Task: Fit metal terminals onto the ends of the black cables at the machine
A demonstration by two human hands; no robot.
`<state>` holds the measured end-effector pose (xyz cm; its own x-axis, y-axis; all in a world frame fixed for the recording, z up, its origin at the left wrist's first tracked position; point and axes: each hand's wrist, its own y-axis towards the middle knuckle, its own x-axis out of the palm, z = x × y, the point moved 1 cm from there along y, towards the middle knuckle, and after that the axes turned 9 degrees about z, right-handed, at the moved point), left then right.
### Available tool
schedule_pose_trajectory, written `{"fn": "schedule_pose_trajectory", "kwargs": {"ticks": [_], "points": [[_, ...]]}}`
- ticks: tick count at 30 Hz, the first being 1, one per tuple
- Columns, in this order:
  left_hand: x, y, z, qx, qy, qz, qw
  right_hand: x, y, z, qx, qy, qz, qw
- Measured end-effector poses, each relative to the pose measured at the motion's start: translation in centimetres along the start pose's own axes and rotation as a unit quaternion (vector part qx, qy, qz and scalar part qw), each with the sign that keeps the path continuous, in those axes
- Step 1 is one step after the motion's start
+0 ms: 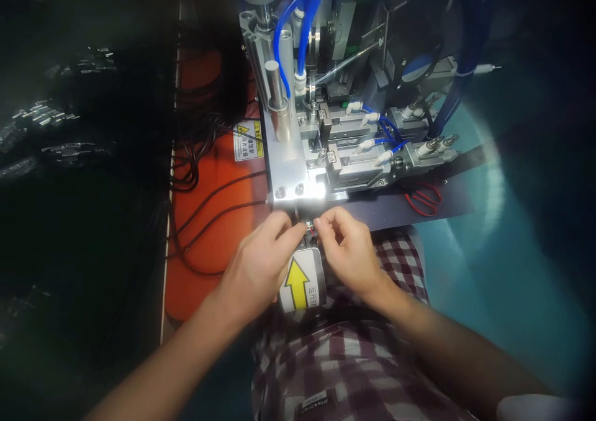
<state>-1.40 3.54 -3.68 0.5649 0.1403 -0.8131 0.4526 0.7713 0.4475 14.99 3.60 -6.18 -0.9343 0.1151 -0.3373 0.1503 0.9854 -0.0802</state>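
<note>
My left hand (261,259) and my right hand (349,247) meet at the near end of a metal machine (288,176). Between their fingertips sits a tiny part (309,226) with silvery and reddish bits, too small to name. The left fingers are pinched together at its left side. On the right side, thumb and index finger are pinched close to it; what they hold, if anything, I cannot make out. Just below lies a white label with a yellow arrow (297,283), on a rounded housing between my wrists.
Blue air tubes (305,17) and pneumatic cylinders (358,166) fill the machine's right side. An orange surface (209,222) with black cables (190,160) lies left. A warning label (249,140) and red scissors-like handles (424,199) are nearby. Clear bags (60,141) lie far left.
</note>
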Motion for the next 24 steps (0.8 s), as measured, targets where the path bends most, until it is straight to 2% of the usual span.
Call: {"fn": "schedule_pose_trajectory", "kwargs": {"ticks": [2, 4, 8, 9, 14, 21, 24], "points": [[0.0, 0.0, 0.0, 0.002, 0.004, -0.002, 1.0, 0.0, 0.3, -0.1, 0.092, 0.074, -0.079, 0.99], [-0.1, 0.0, 0.0, 0.002, 0.008, -0.006, 1.0, 0.0, 0.3, -0.2, 0.121, 0.101, -0.107, 0.982], [-0.1, -0.1, 0.0, -0.001, 0.007, -0.01, 1.0, 0.1, -0.1, 0.1, -0.014, -0.003, 0.02, 1.0], [-0.1, -0.2, 0.0, 0.0, 0.006, -0.008, 1.0, 0.1, -0.2, 0.3, -0.02, 0.0, 0.027, 0.999], [0.0, -0.1, 0.0, 0.01, 0.012, 0.004, 1.0, 0.0, 0.3, 0.5, 0.109, 0.13, -0.076, 0.983], [0.0, 0.0, 0.1, 0.002, 0.012, 0.008, 1.0, 0.2, 0.7, -0.1, 0.144, 0.151, -0.038, 0.977], [0.0, -0.1, 0.0, 0.001, 0.01, 0.01, 1.0, 0.5, 0.5, 0.1, 0.106, 0.129, -0.019, 0.986]]}}
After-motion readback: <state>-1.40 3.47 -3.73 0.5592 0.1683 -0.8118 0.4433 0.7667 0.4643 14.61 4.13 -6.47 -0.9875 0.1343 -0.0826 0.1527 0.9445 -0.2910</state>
